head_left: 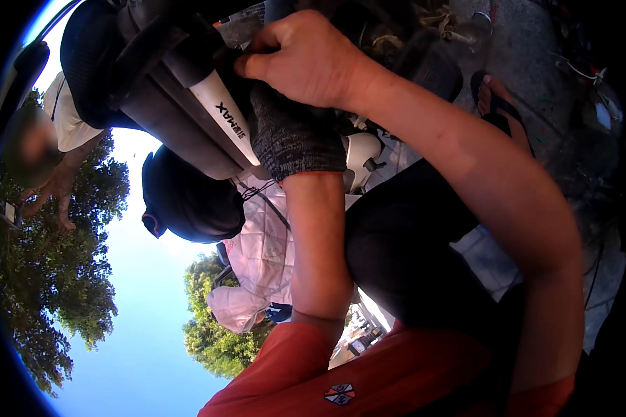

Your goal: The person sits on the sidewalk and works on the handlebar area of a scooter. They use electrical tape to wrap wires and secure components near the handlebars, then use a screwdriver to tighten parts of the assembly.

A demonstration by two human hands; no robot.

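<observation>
A scooter's dark body with a white side panel (222, 111) stands close in front of me, tilted in the picture. My left hand (298, 135), in a dark grey knitted glove, reaches against the machine beside the white panel. Its fingertips are lost in the dark area. Just above it, my right hand (305, 61) is bare, with the fingers bent and the thumb and forefinger brought together at a dark part of the scooter. What they pinch is hidden in shadow.
A black rounded pouch-like thing (195, 198) hangs next to a pink quilted cover (261, 243). A person in a light shirt (73, 118) is at the left. A sandalled foot (497, 101) rests on grey ground at the right, near scattered small items (602, 115).
</observation>
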